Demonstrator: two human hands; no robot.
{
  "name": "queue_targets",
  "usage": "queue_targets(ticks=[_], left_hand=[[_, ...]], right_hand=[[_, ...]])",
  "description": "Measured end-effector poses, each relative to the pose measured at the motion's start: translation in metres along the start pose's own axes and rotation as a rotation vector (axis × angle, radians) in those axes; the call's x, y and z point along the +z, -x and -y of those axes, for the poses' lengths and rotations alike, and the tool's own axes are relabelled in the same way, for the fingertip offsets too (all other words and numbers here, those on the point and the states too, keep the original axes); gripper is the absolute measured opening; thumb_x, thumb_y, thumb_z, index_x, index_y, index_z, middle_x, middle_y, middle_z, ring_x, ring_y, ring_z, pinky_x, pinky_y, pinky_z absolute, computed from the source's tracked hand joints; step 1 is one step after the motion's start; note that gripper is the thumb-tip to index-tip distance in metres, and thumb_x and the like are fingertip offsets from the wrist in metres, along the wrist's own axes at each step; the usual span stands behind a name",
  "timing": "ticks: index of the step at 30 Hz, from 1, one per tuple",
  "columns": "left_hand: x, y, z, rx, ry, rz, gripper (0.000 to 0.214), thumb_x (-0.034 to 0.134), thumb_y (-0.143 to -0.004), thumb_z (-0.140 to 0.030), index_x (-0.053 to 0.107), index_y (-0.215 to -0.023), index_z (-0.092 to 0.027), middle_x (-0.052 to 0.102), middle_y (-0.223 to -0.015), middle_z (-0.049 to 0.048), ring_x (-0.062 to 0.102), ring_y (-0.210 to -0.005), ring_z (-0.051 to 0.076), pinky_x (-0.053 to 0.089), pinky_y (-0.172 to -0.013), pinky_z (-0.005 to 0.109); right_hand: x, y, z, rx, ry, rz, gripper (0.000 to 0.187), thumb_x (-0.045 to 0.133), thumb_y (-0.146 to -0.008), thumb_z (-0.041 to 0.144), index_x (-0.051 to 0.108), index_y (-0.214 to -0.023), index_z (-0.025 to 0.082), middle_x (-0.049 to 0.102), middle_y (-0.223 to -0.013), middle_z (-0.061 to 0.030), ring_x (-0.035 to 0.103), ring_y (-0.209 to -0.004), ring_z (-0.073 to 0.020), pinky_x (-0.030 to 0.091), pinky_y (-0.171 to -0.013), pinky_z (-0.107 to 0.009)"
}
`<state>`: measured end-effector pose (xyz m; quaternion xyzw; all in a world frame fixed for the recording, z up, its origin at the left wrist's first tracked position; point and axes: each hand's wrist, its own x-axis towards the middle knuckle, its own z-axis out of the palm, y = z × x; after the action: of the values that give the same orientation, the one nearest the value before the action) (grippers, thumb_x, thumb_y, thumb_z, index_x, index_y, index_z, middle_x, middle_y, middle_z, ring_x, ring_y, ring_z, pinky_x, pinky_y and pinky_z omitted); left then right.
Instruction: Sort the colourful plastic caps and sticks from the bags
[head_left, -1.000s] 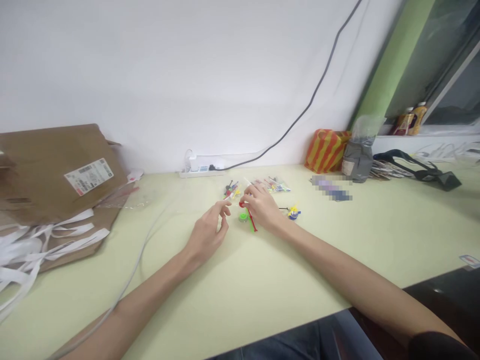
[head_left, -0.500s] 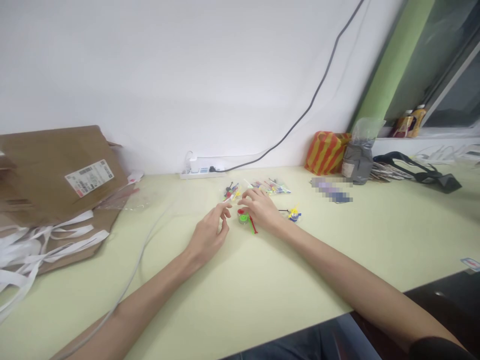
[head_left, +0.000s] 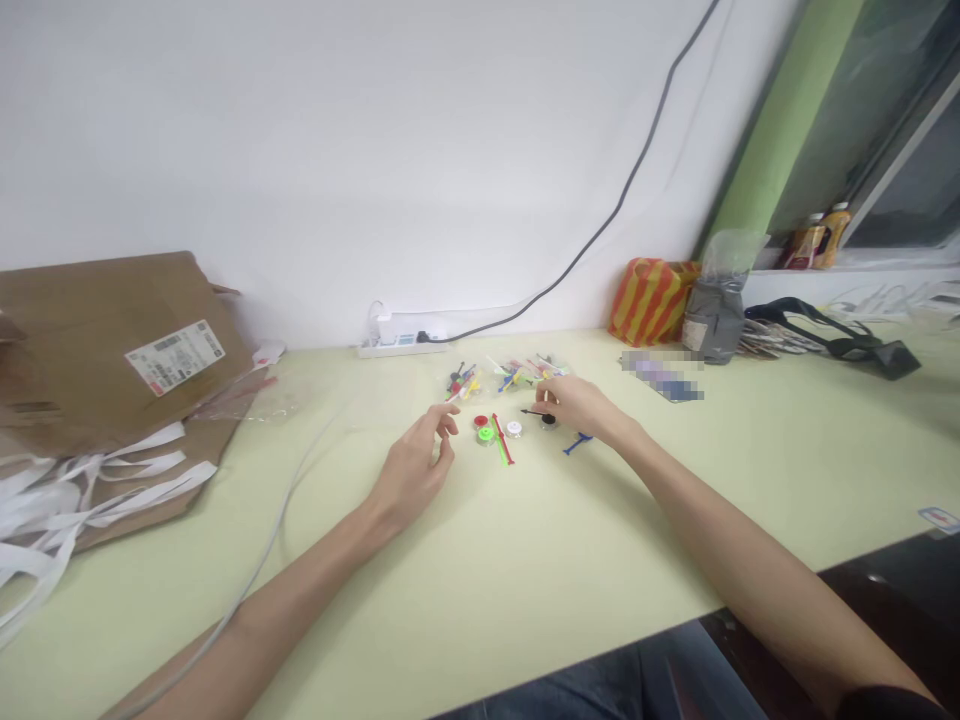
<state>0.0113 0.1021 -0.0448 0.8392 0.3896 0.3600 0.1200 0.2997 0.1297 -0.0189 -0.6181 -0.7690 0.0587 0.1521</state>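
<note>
My left hand point(head_left: 415, 462) rests on the table with loosely curled fingers, thumb apart from them, and nothing in it. Just right of it sit a red round piece point(head_left: 481, 422) and a green round piece point(head_left: 486, 436); a red arrow point(head_left: 502, 440) overlaps a green arrow point(head_left: 501, 453) beside them. Farther right is a white round piece point(head_left: 514, 429). My right hand point(head_left: 581, 405) is closed in a pinch at a black arrow point(head_left: 532, 412), above a black round piece point(head_left: 548, 421). Below its palm lies a blue arrow point(head_left: 576, 444), partly covered.
Clear bags of colourful small parts point(head_left: 461, 381) lie behind the hands. A power strip point(head_left: 401, 347) stands against the wall. Cardboard packaging point(head_left: 112, 340) and a pale cable point(head_left: 281, 510) are on the left. A striped bag point(head_left: 652, 300) and a grey pouch point(head_left: 714, 318) stand back right.
My right hand has moved right, off the round pieces, to the black arrow. The white and black round pieces now show; the yellow piece at right is hidden. My left hand has hardly moved.
</note>
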Motion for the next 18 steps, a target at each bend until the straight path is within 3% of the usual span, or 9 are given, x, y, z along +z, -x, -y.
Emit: queue_targets(ticks=[6,10,13,16,18], left_hand=[[0.000,-0.001,-0.002,0.005,0.010,0.000,0.041,0.042,-0.092,-0.014,0.043,-0.131,-0.027,0.063,-0.103,0.0022,0.062,-0.091,0.016,0.048,-0.084,0.032],[0.002,-0.001,-0.013,0.013,0.018,-0.028,0.031,0.043,-0.096,-0.020,0.047,-0.126,-0.026,0.064,-0.100,0.0020,0.062,-0.094,0.016,0.047,-0.087,0.033],[0.003,0.001,-0.023,0.051,0.014,-0.033,0.028,0.050,-0.097,-0.028,0.050,-0.124,-0.025,0.064,-0.102,0.0030,0.061,-0.099,0.018,0.047,-0.089,0.034],[0.004,0.003,-0.028,0.088,0.016,-0.036,0.030,0.058,-0.094,-0.034,0.051,-0.122,-0.025,0.063,-0.107,0.0039,0.060,-0.099,0.019,0.047,-0.087,0.034],[0.003,0.004,-0.029,0.082,0.012,-0.048,0.021,0.058,-0.094,-0.033,0.053,-0.112,-0.024,0.063,-0.105,0.0029,0.059,-0.095,0.018,0.046,-0.083,0.032]], right_hand=[[0.003,0.000,-0.001,0.005,0.049,-0.018,0.015,0.067,-0.086,0.024,0.063,-0.072,0.021,0.068,-0.076,-0.0039,0.059,-0.071,-0.0179,0.031,-0.057,-0.027],[0.000,0.001,0.015,0.018,-0.014,-0.265,0.013,0.053,-0.095,0.024,0.058,-0.083,0.021,0.068,-0.088,-0.0064,0.059,-0.076,-0.0193,0.033,-0.062,-0.028],[0.004,0.010,0.046,-0.114,-0.256,-0.400,0.013,0.047,-0.099,0.028,0.052,-0.089,0.022,0.066,-0.085,-0.0036,0.058,-0.074,-0.0172,0.037,-0.065,-0.027],[0.016,0.026,0.082,-0.252,-0.512,-0.308,0.016,0.044,-0.101,0.033,0.046,-0.088,0.023,0.061,-0.075,0.0004,0.056,-0.065,-0.0148,0.039,-0.062,-0.025],[0.022,0.034,0.100,-0.313,-0.676,-0.198,0.018,0.042,-0.101,0.035,0.044,-0.088,0.023,0.060,-0.074,0.0017,0.056,-0.062,-0.0136,0.040,-0.060,-0.025]])
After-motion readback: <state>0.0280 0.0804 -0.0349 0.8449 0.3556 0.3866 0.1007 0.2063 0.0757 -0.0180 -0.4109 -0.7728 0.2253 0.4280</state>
